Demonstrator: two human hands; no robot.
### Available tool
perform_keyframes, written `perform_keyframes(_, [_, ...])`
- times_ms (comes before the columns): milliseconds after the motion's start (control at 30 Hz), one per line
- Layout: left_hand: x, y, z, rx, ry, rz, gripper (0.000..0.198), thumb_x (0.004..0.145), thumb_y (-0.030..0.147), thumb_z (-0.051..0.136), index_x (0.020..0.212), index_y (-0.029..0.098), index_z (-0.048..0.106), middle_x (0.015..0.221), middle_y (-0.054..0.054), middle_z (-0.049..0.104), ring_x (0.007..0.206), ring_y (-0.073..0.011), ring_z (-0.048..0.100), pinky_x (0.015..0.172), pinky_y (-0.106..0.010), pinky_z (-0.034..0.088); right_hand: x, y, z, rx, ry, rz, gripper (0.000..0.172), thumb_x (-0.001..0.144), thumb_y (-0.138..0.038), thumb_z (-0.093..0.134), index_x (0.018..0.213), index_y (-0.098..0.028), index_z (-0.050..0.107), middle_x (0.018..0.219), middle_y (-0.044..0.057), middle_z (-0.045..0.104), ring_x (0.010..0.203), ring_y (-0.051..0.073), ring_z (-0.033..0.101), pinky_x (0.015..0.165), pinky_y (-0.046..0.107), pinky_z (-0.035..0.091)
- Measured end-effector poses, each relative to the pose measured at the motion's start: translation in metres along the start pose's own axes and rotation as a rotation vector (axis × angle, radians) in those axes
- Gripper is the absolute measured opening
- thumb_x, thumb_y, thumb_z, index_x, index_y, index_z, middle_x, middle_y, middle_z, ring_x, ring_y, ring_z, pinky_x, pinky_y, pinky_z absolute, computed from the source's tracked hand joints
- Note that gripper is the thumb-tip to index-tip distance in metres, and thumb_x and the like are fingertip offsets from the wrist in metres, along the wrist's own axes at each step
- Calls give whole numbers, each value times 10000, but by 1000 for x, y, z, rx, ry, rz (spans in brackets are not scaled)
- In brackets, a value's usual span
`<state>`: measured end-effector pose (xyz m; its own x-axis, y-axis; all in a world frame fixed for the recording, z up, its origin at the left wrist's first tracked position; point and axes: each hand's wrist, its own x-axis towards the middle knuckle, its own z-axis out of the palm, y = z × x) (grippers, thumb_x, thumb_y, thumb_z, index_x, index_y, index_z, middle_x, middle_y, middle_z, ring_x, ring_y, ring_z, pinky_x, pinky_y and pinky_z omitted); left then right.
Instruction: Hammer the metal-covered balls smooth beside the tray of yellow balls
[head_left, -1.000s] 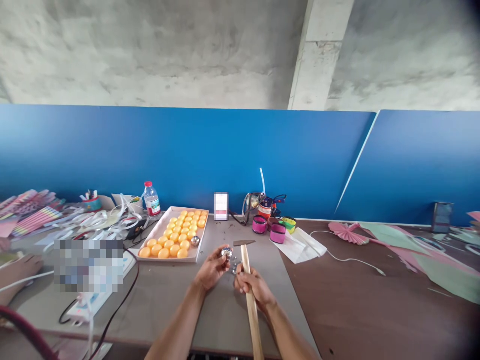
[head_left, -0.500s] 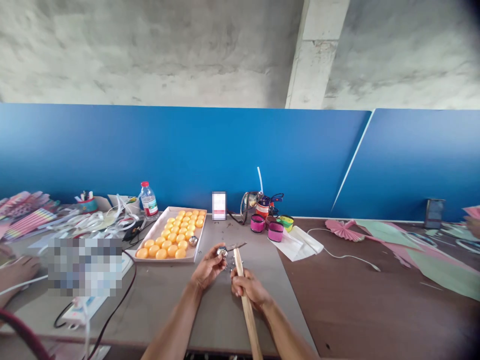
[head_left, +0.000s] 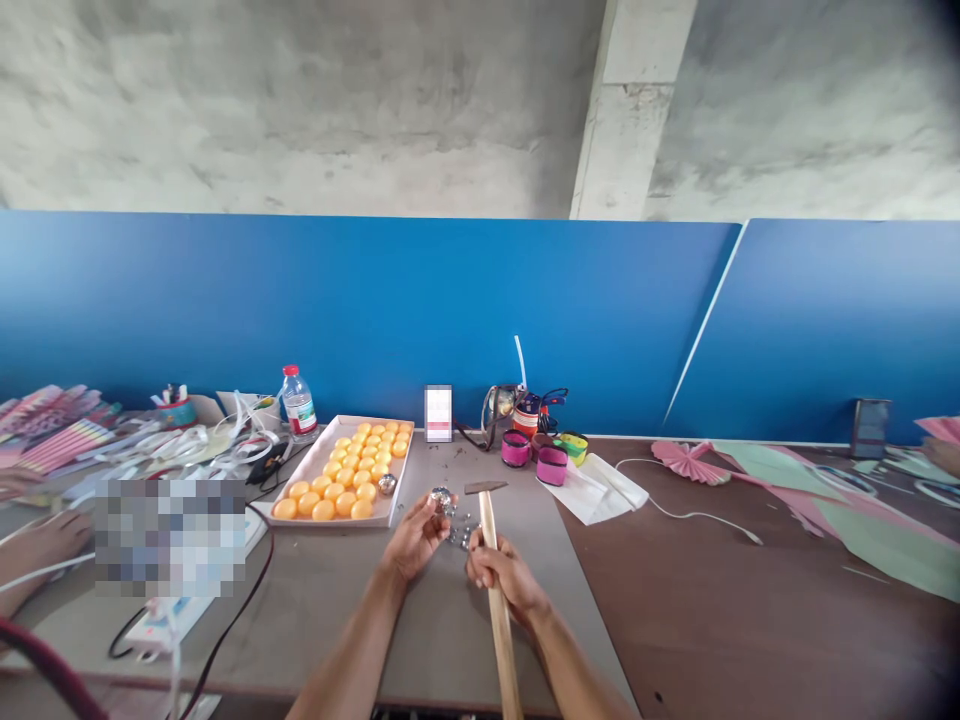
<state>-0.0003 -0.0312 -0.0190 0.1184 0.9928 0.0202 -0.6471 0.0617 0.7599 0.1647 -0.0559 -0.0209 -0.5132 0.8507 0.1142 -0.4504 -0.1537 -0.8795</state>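
Wooden-handled hammer (head_left: 502, 630) in R hand (head_left: 508, 575): fingers closed round handle, handle butt toward 6 o'clock, head up past the grip at approx 12, lying crosswise. L hand (head_left: 416, 540) = narrow pinch, fingertips on a shiny silver ball (head_left: 441, 497), held at approx 1 o'clock of that hand, just beside hammer head's L end, w/ a gap between. Loose metal bits (head_left: 463, 533) on grey tabletop (head_left: 442, 650) betw. the two hands, too small to ID.

From hands, 10 o'clock: white shallow tray (head_left: 403, 470) w/ rows of orange balls (head_left: 345, 476), plus 1 silver ball in its R side. Clear bottle w/ red cap (head_left: 300, 405) at 10-11, just beyond tray. Upright device w/ pixelated screen (head_left: 438, 414) at 12. Approx 1: pink/black bands (head_left: 551, 464) + yellow-green band (head_left: 574, 446), near white paper sheets (head_left: 592, 490) at 2. Pink pleated paper (head_left: 691, 463) further out, 2-3. Approx 9: white power strip (head_left: 146, 632), partly pixelated; another person's hand (head_left: 64, 535) past it. Blue partition (head_left: 375, 310) spans bkgd, 10 to 2.
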Motion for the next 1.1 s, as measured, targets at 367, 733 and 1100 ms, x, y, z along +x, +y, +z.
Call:
perform_keyframes(367, [-1, 0, 5, 30, 25, -40, 271, 760, 416, 602, 793, 147, 597, 903, -114, 682, 530, -90, 517, 518, -232, 376, 0, 1, 1, -14, -7, 28, 125, 649, -236, 566, 722, -175, 485, 367, -91, 398, 399, 71, 360, 477, 232, 252])
perform_keyframes(733, [0, -1, 6, 3, 14, -84, 329, 786, 468, 546, 860, 149, 574, 857, -116, 680, 515, -101, 530, 494, -225, 359, 1, 2, 2, -68, -24, 71, 129, 647, -238, 563, 721, -178, 477, 372, -93, 402, 395, 72, 364, 469, 230, 239])
perform_keyframes(1100, [4, 0, 0, -129, 143, -2, 279, 758, 415, 612, 752, 153, 516, 944, -103, 656, 571, -92, 541, 516, -230, 391, -2, -3, 0, 26, -28, 28, 104, 659, -211, 554, 738, -170, 498, 371, -92, 394, 396, 69, 347, 472, 232, 217])
